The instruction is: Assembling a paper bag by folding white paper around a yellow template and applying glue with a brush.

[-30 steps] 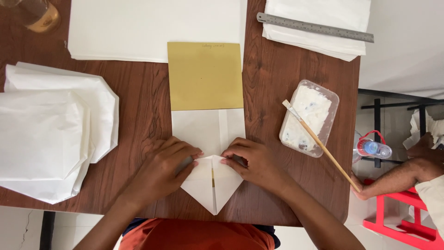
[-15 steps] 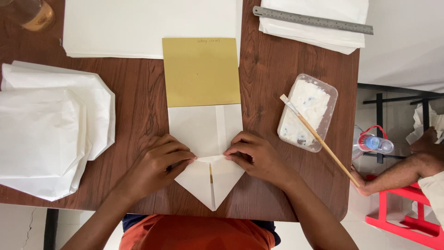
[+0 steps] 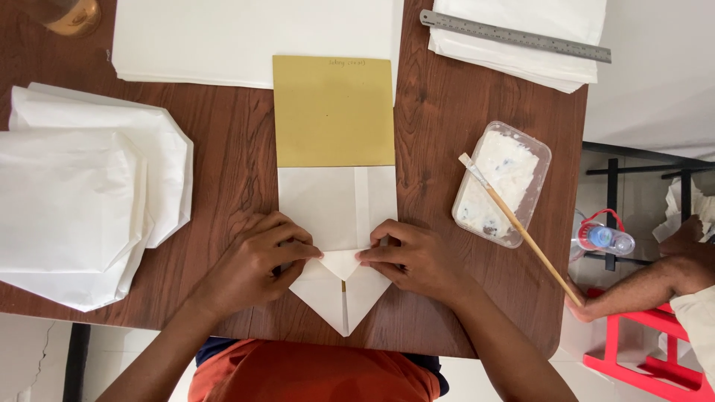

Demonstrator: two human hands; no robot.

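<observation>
— Brown wood-grain bench [image 3: 223,186], seen from straight above; pale floor beyond its right edge, with a red stool [image 3: 640,357] down there.

— Largest things on it?

— Broad stack of white sheets [image 3: 253,37] along the far edge. Heap of folded white paper bags [image 3: 82,208] at the left. Second white stack [image 3: 521,45] at the far right, steel ruler [image 3: 514,33] lying across it.

— And in the middle?

— Folded white paper [image 3: 335,208], running from mid-bench toward the near edge, ending in a point [image 3: 344,316] over that edge. Mustard-yellow card [image 3: 333,112] overlapping its far end.

— Hands?

— Left hand [image 3: 253,264] flat on the paper's left side, fingers stretched and pressing, index tip at the small folded flap [image 3: 341,262] on the centre line. Right hand [image 3: 413,257] mirrored on the right side, fingertips meeting the same flap from the other way. Neither closed around anything; both pressing down, palms low. Flap pinned between the two sets of fingertips, pointed end just nearer than both hands.

— Smaller things?

— Clear plastic tub of white paste [image 3: 503,182] just right of the paper, thin wooden-handled brush [image 3: 521,227] resting across it, bristles at the far-left end. Amber glass [image 3: 71,15] at the far-left corner, partly cut off. Another person's arm [image 3: 655,286] at the right edge, off the bench.
</observation>
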